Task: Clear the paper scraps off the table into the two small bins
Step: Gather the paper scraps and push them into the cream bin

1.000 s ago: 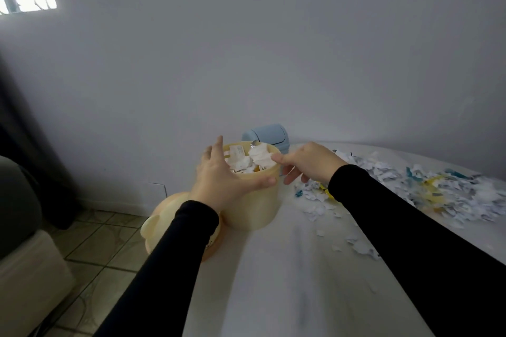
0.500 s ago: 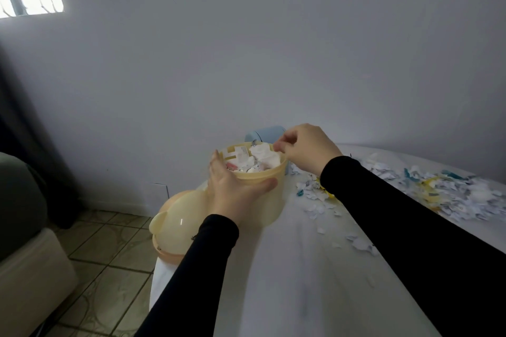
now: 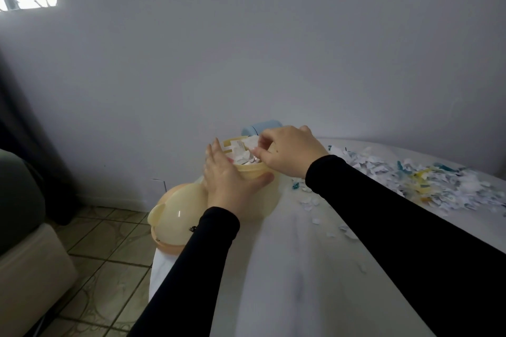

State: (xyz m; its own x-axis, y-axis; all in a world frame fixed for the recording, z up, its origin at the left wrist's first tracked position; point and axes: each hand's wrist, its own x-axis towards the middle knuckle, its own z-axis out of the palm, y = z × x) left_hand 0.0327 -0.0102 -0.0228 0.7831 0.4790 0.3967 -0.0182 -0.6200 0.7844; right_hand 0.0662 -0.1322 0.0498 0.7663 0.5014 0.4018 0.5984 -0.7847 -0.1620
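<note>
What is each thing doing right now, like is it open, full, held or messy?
Yellow bin: upright on the table, open, filled to the rim with paper.
Domed lid: off, lying beside the yellow bin at the table edge.
Blue bin: behind the yellow one, mostly hidden; cannot tell if open.
Left hand: wrapped around the yellow bin's side.
Right hand: over the bin's mouth, fingers on the paper.
Paper scraps: still spread over the table.

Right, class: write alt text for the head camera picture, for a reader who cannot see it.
A person's left hand steadies a yellow bin on a white table while the right hand presses paper scraps into its full top. More scraps litter the table to the right; a blue bin stands behind.
</note>
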